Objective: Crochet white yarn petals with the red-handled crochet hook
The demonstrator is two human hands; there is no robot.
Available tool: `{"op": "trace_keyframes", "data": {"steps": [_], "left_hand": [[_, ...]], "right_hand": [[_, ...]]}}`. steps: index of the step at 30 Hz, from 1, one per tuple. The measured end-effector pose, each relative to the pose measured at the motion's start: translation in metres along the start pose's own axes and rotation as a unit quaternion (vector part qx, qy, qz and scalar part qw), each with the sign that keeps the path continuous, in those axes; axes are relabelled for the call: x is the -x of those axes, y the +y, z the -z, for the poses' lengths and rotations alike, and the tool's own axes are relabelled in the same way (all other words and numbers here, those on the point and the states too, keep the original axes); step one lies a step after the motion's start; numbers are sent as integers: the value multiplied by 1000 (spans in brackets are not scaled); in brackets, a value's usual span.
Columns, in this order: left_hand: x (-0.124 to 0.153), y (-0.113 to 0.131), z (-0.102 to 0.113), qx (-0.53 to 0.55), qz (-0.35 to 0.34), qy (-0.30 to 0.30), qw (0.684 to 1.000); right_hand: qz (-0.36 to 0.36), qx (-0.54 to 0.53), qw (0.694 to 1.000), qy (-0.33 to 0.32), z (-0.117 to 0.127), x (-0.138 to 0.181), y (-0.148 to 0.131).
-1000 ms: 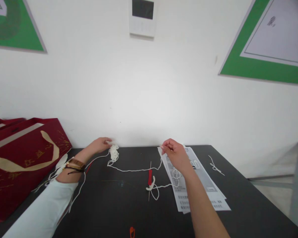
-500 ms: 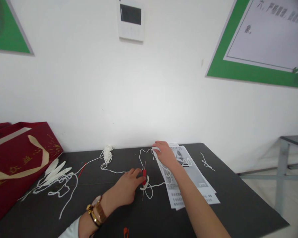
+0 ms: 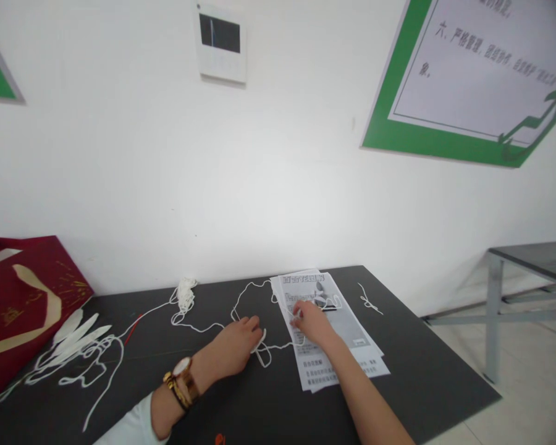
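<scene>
My left hand (image 3: 235,345) lies on the black table (image 3: 421,377) with its fingers curled over a small white crochet piece (image 3: 262,339); the red hook that lay there is hidden under the hand. A gold watch and bracelets sit on that wrist. My right hand (image 3: 311,321) rests on the printed paper sheets (image 3: 347,337), fingers closed in a pinch on the white yarn (image 3: 241,295). The yarn loops back across the table to a small clump (image 3: 184,292) by the wall.
Several white crochet petals (image 3: 76,330) and loose yarn lie at the left beside a dark red gift bag (image 3: 23,296). A short knotted yarn piece (image 3: 368,300) lies right of the sheets. A small orange thing (image 3: 219,439) sits at the near edge. Another table (image 3: 528,256) stands right.
My left hand left the yarn clump by the wall and came down over the red hook and crochet piece. My right hand moved down onto the sheets. The view swung to the right.
</scene>
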State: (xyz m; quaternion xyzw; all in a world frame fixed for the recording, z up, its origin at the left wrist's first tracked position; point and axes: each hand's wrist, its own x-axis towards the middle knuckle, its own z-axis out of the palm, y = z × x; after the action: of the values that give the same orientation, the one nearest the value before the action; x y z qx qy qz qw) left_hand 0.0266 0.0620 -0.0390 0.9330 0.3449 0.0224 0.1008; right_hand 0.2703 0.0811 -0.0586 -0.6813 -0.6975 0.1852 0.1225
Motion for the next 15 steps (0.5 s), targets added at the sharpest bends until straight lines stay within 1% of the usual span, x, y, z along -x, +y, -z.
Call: {"op": "trace_keyframes", "data": {"steps": [4, 6, 9, 12, 13, 15], "left_hand": [[2, -7, -2, 43, 4, 4, 999], [4, -14, -3, 82, 10, 15, 996], [7, -27, 2, 170, 24, 40, 984], [15, -42, 15, 290, 44, 84, 952], [19, -47, 20, 334, 49, 100, 936], [31, -57, 33, 424, 59, 140, 893]], "right_hand": [[-1, -21, 1000, -15, 1, -9, -17], [18, -45, 999, -6, 7, -12, -27], [67, -102, 992, 22, 21, -17, -49], [120, -175, 975, 59, 29, -21, -77], [136, -199, 968, 69, 29, -22, -87], [159, -234, 956, 82, 24, -22, -103]]}}
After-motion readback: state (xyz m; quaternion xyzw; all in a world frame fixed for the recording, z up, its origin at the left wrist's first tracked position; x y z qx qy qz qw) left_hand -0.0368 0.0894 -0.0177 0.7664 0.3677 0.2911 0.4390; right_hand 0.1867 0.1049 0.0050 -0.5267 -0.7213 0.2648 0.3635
